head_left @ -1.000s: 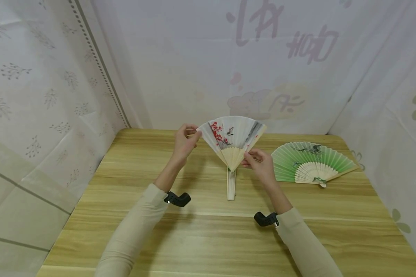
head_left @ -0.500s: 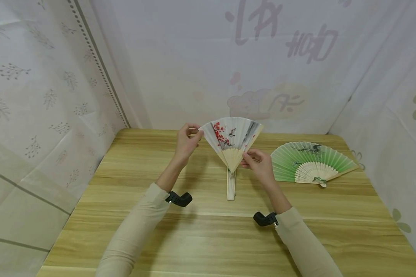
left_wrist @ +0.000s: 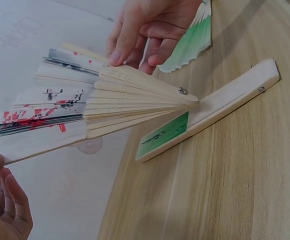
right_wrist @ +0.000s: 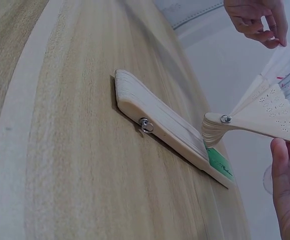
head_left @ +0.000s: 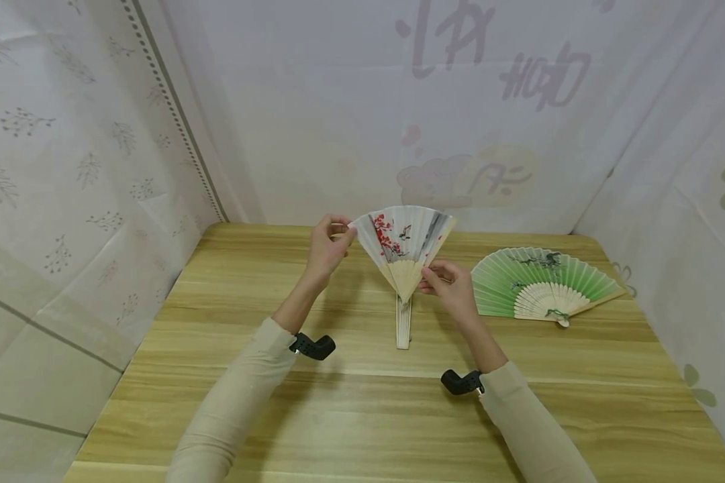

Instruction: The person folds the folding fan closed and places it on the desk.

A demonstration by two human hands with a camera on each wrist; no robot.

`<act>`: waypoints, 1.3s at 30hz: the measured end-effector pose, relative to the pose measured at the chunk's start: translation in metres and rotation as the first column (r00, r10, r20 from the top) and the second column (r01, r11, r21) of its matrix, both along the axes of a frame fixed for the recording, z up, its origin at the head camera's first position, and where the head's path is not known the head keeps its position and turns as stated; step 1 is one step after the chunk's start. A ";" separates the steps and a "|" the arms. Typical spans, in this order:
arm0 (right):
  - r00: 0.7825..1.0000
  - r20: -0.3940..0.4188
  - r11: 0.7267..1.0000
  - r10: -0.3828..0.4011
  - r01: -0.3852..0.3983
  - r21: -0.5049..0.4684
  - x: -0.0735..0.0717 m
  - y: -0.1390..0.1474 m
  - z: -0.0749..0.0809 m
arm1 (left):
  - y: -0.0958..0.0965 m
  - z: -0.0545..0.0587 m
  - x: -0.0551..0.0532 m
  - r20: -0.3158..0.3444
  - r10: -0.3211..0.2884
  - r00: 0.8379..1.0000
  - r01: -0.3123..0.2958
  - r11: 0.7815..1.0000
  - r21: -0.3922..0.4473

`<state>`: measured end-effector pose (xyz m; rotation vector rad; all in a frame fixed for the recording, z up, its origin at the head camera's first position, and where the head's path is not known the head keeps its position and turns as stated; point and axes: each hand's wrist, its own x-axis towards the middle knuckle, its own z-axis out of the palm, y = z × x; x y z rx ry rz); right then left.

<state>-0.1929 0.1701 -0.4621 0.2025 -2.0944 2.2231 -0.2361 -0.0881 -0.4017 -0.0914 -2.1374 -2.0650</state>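
Observation:
A partly spread folding fan (head_left: 406,235), white with red blossoms and a bird, is held up over the table between both hands. My left hand (head_left: 329,247) pinches its upper left edge between thumb and fingertips. On the other side, my right hand (head_left: 452,285) pinches the bamboo outer rib low down, near the bare sticks. The ribs meet at a metal rivet (right_wrist: 226,119). Just under that pivot end lies a closed fan (right_wrist: 160,120) with a green leaf and pale ribs; the white fan hides part of it in the head view.
A green folding fan (head_left: 544,275) lies spread on the right of the wooden table (head_left: 362,429), close to my right hand. Printed cloth curtains (head_left: 314,121) stand behind and at both sides. A black wrist camera (head_left: 314,347) sits on each wrist.
My left hand has shifted slightly right, and the white fan's spread has narrowed a little. Its right edge has come slightly inward. Both other fans lie where they were.

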 end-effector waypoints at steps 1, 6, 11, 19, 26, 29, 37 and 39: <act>1.000 0.000 1.000 0.000 0.000 -0.001 0.000 0.000 0.000 | 0.000 0.000 0.000 0.000 0.000 1.000 0.000 1.000 0.000; 1.000 -0.004 1.000 -0.001 0.001 -0.004 -0.001 -0.002 0.000 | 0.002 0.000 -0.002 -0.013 -0.004 1.000 0.004 1.000 0.000; 1.000 0.002 1.000 -0.006 0.006 -0.015 -0.001 -0.002 0.000 | 0.004 0.000 -0.002 -0.019 -0.012 1.000 0.012 1.000 0.007; 1.000 0.001 1.000 -0.005 0.005 -0.010 0.000 -0.004 0.002 | 0.007 0.003 -0.002 -0.018 -0.019 1.000 0.020 1.000 0.016; 1.000 -0.011 1.000 0.009 -0.009 0.026 0.000 -0.005 0.002 | 0.011 0.002 -0.003 -0.031 -0.029 0.999 0.030 0.999 0.021; 1.000 -0.011 1.000 0.014 -0.014 0.026 0.000 -0.005 0.001 | 0.013 0.002 -0.004 -0.035 -0.032 0.999 0.033 0.999 0.023; 1.000 -0.009 0.999 0.017 -0.017 0.039 0.000 -0.006 0.002 | 0.015 0.002 -0.003 -0.018 -0.040 0.999 0.040 0.999 0.010; 1.000 -0.010 0.999 0.018 -0.018 0.047 0.000 -0.007 0.002 | 0.016 0.003 -0.003 -0.016 -0.043 0.999 0.043 0.999 0.011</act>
